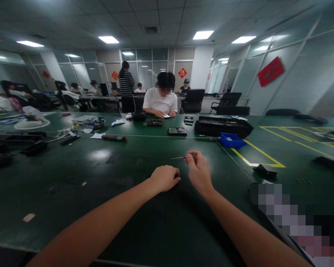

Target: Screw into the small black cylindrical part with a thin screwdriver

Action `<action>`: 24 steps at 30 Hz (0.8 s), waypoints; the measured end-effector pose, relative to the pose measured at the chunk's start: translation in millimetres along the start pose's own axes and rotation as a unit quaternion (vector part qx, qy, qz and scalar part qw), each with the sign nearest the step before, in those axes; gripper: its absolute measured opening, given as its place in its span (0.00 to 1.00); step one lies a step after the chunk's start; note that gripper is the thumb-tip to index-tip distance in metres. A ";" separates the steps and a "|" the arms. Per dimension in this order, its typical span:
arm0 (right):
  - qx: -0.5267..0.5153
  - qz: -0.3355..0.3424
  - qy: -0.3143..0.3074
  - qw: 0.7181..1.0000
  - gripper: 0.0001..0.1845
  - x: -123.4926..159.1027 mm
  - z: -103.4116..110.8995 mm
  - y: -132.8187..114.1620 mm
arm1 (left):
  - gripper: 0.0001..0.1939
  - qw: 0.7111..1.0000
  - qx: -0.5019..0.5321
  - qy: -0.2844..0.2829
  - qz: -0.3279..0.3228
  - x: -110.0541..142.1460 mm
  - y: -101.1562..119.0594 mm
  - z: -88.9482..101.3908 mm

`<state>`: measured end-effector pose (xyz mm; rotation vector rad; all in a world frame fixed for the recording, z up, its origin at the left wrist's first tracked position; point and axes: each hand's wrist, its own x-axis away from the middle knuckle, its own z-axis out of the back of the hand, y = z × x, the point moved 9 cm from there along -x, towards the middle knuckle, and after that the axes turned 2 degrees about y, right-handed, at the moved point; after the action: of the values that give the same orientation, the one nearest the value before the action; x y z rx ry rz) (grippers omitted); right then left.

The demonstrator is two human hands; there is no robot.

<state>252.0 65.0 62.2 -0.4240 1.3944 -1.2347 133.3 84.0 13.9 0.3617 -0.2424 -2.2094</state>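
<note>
Forearms [122, 205]: both enter from the lower edge and converge over the green bench [122, 237].
Right grip [198, 171]: closed on a thin tool [178, 158], pinched between thumb and fingers; I record no gap there.
Thin tool: held above the bench, slender metal shaft pointing left, reddish part at the fingertips.
Left grip [164, 178]: fingers curled inward, back of the hand upward, just beside the right grip and nearer to me; I cannot tell whether it encloses anything.
Circuit boards: one board with a silvery part [177, 131] lies beyond both grips; a darker board [154, 123] lies farther left, and a small green board [188, 119] behind.
Black housing [224, 128]: long, open-topped, right of the boards.
Blue tray [232, 141]: in front of the housing, at the corner of a yellow outline [263, 158].
Bench, left side: I note a dark elongated item [114, 137], white cables [61, 134] and a white coil [32, 123].
Co-worker [161, 97]: seated opposite in a white top, both hands at a small white item [166, 115].
</note>
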 end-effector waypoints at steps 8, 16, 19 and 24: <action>0.005 -0.015 -0.007 1.000 0.14 -1.2 1.2 -0.4 | 0.15 0.912 0.383 -0.006 0.144 9.8 -76.1 15.0; 0.005 -0.028 -0.024 0.999 0.14 0.3 -2.6 3.6 | 0.18 0.683 0.663 0.075 0.298 54.8 -186.8 37.0; 0.001 -0.024 -0.031 0.999 0.14 1.2 -4.0 3.3 | 0.16 0.664 0.661 0.139 0.320 75.0 -222.4 55.4; 0.005 -0.022 -0.044 0.999 0.14 2.4 -6.8 4.9 | 0.12 0.633 0.642 0.265 0.342 118.5 -275.0 94.0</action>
<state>247.3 67.7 55.5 -0.4980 1.3097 -1.2441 -170.2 162.8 0.0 1.3731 -1.3630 -0.7540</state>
